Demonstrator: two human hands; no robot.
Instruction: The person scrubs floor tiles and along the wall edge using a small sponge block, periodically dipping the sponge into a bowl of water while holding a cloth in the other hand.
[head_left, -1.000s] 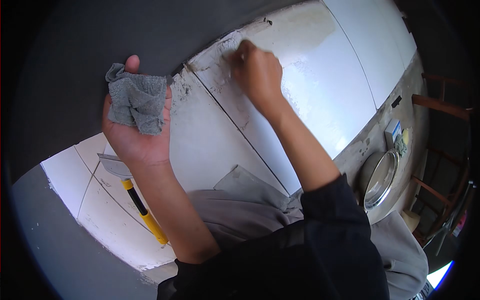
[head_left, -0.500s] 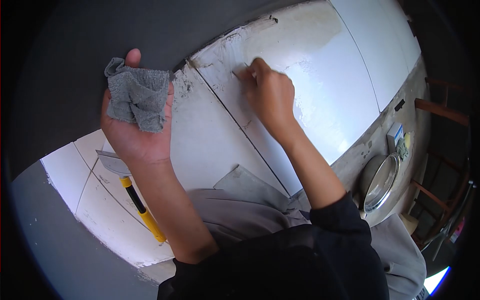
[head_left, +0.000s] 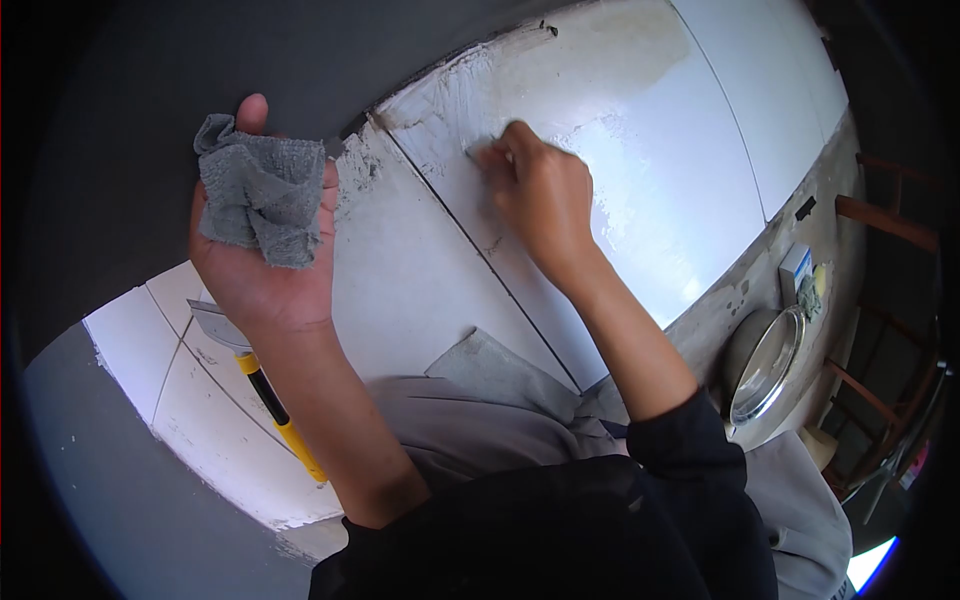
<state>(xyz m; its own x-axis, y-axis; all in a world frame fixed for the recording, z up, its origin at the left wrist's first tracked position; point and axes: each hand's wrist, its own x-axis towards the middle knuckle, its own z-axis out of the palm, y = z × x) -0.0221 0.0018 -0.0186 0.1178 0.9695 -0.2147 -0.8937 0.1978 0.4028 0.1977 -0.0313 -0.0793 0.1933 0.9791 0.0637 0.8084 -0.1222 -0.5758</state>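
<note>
My left hand (head_left: pixel 265 290) is palm up on the left with a folded grey cloth (head_left: pixel 262 200) held in it; the cloth hides most of the fingers. Over the white floor tiles (head_left: pixel 650 190), my right hand (head_left: pixel 545 190) is closed in a pinch, its fingertips low against the surface. A thin edge shows at those fingertips, but blur hides what the thing is. Whitish smears and dirty marks cover the tile just beyond them, by the dark wall (head_left: pixel 160 150). Wet shine lies on the tile to the right of this hand.
A scraper with a yellow and black handle (head_left: pixel 268 395) lies left of my left forearm. Another grey cloth (head_left: pixel 490 365) is by my knees. On the right stand a metal basin (head_left: pixel 752 365), a small blue and white box (head_left: pixel 795 270) and wooden furniture (head_left: pixel 885 220).
My left hand and its cloth have shifted slightly left in view. My right hand stays in nearly the same spot, still pinching, slightly lower in view.
</note>
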